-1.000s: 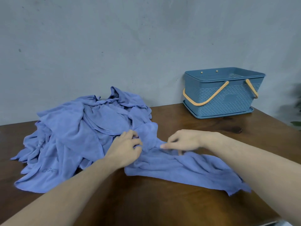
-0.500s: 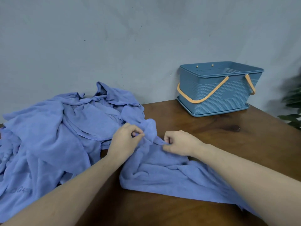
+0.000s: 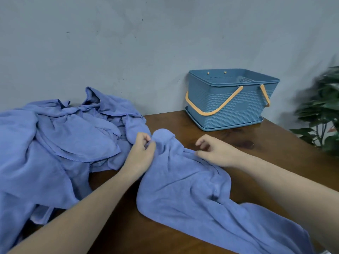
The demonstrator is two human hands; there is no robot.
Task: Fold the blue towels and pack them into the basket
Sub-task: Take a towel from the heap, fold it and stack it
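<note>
A dark wooden counter [image 3: 216, 132] fills the lower part of the frame, set against a pale grey wall [image 3: 146, 43]. The heap of blue towels [image 3: 55, 143] sprawls, unfolded and crumpled, over the left side of the frame, from the wall down to the bottom edge. One separate towel [image 3: 192, 195] lies rumpled from the centre of the frame down toward the lower right corner, its upper end bunched up in a hump. The blue basket [image 3: 236, 110], with orange handles folded down, stands on the counter at the upper right, against the wall and well apart from the towels; what shows of its inside holds no towel. A green plant [image 3: 322, 114] shows blurred at the right edge. The left hand [image 3: 141, 153], at the centre, pinches the bunched upper end of the separate towel between thumb and fingers. The right hand [image 3: 214, 151] rests just to the right, thumb touching the towel's edge, fingers loosely curled and holding nothing.
</note>
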